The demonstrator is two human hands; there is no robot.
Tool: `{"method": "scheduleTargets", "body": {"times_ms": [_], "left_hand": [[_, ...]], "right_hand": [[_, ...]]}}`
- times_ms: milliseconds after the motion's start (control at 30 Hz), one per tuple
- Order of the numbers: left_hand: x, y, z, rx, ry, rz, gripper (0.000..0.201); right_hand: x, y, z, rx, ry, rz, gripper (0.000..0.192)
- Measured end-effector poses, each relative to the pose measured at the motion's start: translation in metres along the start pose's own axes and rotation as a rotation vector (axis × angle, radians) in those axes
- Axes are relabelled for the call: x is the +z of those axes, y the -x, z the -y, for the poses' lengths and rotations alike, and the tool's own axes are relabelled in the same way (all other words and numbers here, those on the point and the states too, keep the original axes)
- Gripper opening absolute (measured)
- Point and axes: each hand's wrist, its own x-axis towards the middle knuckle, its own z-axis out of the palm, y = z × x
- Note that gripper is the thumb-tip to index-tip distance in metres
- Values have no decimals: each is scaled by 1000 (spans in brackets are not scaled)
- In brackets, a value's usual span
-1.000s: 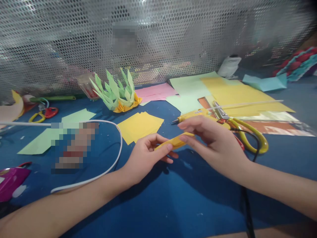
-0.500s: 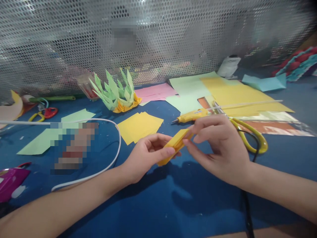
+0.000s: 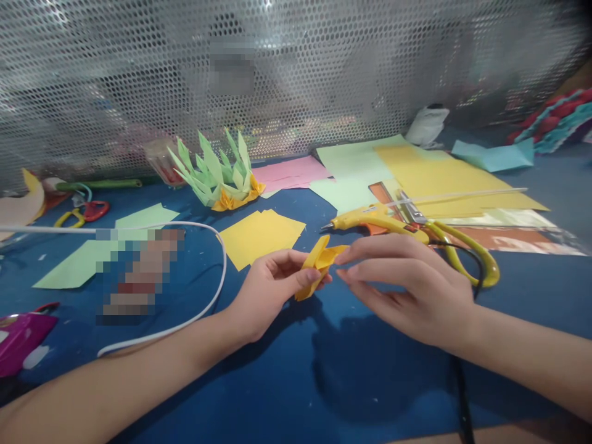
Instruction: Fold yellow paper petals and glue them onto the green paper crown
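Folded yellow paper (image 3: pixel 319 264) pinched by both hands, glue gun (image 3: pixel 370 219) just behind.

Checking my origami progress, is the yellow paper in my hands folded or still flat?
Folded: the yellow paper piece shows creased flaps, pinched by left hand and right hand.
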Motion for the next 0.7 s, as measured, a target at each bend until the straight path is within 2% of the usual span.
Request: {"method": "scheduleTargets", "body": {"times_ms": [167,300,533,633,700], "left_hand": [[1,2,2,26,-20,-59,17],[5,5,1,96,-41,-126,21],[6,9,-3,275,-95,-9,18],[7,10,-4,328,-141,-8,19],[8,11,-5,345,-156,1,20]], "right_hand": [[-2,0,5,15,121,-11,22],[0,-4,7,62,183,-31,16],[-3,-3,5,0,359,-43,23],[-6,-3,6,-31,340,-69,28],[-8,-3,7,18,255,-65,27]]}}
